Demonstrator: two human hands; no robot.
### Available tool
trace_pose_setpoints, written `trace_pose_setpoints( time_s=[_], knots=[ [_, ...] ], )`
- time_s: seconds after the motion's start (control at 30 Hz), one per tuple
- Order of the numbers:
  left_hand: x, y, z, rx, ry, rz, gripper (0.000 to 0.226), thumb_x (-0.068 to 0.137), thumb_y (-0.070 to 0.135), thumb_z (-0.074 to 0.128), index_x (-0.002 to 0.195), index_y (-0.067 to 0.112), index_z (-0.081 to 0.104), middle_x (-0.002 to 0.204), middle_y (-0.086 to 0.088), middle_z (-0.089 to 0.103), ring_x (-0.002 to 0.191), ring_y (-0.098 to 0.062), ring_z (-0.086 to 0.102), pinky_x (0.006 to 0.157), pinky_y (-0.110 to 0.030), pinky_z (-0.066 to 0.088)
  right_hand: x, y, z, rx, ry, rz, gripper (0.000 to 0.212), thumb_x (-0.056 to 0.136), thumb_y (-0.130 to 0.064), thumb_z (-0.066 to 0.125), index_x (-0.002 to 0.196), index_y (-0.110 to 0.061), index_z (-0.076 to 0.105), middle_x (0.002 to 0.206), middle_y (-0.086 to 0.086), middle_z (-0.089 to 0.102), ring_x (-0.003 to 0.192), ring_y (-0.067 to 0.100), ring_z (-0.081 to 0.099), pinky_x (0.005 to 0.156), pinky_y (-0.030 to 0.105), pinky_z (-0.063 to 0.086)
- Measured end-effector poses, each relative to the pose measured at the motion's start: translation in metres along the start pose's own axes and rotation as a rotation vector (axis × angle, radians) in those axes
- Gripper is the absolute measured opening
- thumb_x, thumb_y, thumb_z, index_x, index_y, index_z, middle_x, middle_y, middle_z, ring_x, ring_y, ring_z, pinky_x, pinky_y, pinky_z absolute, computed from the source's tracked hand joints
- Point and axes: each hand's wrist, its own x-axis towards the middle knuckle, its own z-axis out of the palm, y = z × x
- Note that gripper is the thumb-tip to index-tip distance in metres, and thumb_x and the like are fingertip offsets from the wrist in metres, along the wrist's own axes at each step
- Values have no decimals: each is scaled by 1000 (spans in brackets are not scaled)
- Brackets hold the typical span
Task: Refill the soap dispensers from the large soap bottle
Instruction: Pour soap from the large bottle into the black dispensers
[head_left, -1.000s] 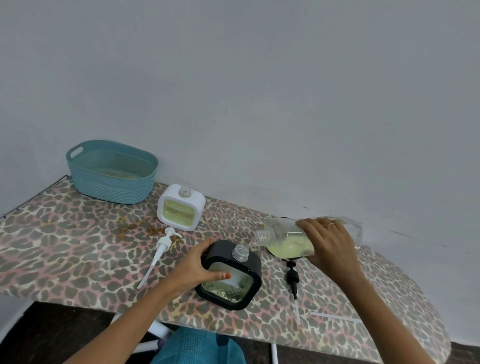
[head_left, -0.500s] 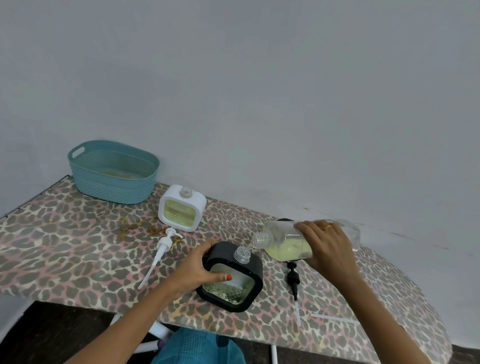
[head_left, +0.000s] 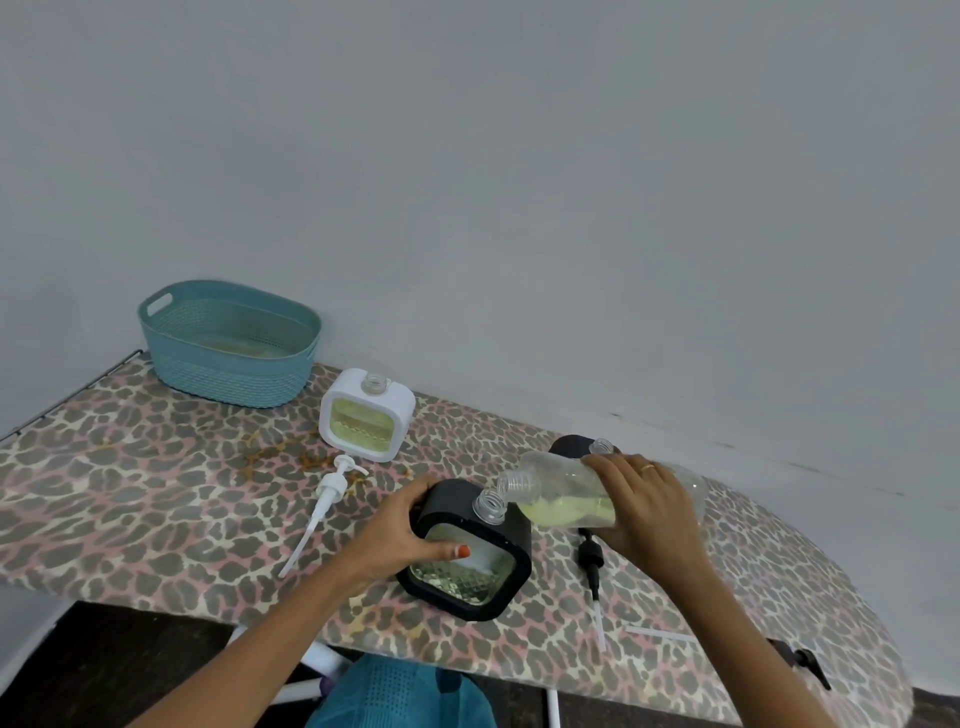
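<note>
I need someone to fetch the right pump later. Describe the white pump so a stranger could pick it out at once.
On the leopard-print ironing board, look just in front of the white dispenser, which stands right of the teal basket. The white pump lies flat there, its long tube pointing toward the board's near edge. The other loose pump, beyond the black dispenser, is black.

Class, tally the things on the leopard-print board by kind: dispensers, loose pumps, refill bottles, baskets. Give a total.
Dispensers: 3 – white dispenser, black dispenser, second black dispenser behind the bottle
Loose pumps: 2 – white pump, black pump
Refill bottles: 1 – soap bottle
Baskets: 1 – teal basket
Total: 7
</note>
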Motion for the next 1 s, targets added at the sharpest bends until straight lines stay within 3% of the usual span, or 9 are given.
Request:
trace_pose_setpoints(
  time_s=[0.2,0.37,0.43,0.53,0.6,0.7,0.8,0.9,1.0],
  knots=[
    [5,1,-3,9,27,-14,80,36,54,84,103,24,54,101,3,66,94,0,64,78,-12,49,0,-14,-3,168,77,209,66,60,-56,72,105,-14,47,86,6,70,66,23,67,49,25,49],
    [12,8,-8,-17,66,-9,71,40,50,84,100,25,55,93,21,70,90,3,64,73,-8,48,-11,-42,8,515,99,666,73,61,-50,77,112,-8,48,96,8,65,76,23,63,56,23,42],
    [16,9,-11,-13,109,-9,74,38,59,81,100,29,55,95,13,70,93,2,63,75,-11,50,-16,-54,14,698,142,874,72,59,-47,73,112,-5,49,98,-1,57,83,18,57,63,19,41],
    [26,10,-14,7,170,-14,76,33,64,81,98,33,55,98,8,66,91,1,63,77,-16,52,-26,-72,26,902,219,1112,51,61,-36,80,97,-24,46,89,-12,50,78,10,51,66,21,43],
    [33,12,-14,8,201,-19,72,34,58,82,96,33,56,93,12,68,88,4,63,74,-13,51,-33,-85,37,959,243,1162,51,63,-25,83,85,-35,39,83,-10,47,74,11,48,66,24,44],
    [45,15,-12,21,222,-18,60,46,40,87,97,31,56,89,15,69,86,3,63,72,-10,50,-40,-98,45,1012,273,1240,54,60,-22,86,81,-32,37,81,-3,47,74,14,48,65,16,44],
    [61,13,-8,28,247,-12,48,62,9,80,102,21,56,96,8,65,81,8,63,71,-9,50,-45,-99,46,1055,330,1281,54,59,-12,86,85,-28,41,84,-6,49,75,1,52,63,5,43],
    [80,12,-1,32,257,-4,56,64,2,78,112,15,53,99,10,63,80,13,61,72,-7,50,-48,-100,46,1078,346,1266,57,58,-2,84,94,-21,43,91,-9,52,82,-12,56,66,-2,42],
    [99,11,7,10,273,9,57,64,-3,76,113,14,52,99,10,62,80,14,61,71,-7,50,-52,-104,52,1096,360,1301,70,50,-27,89,105,-13,47,98,-1,56,92,3,57,76,-2,41]
  ],
)
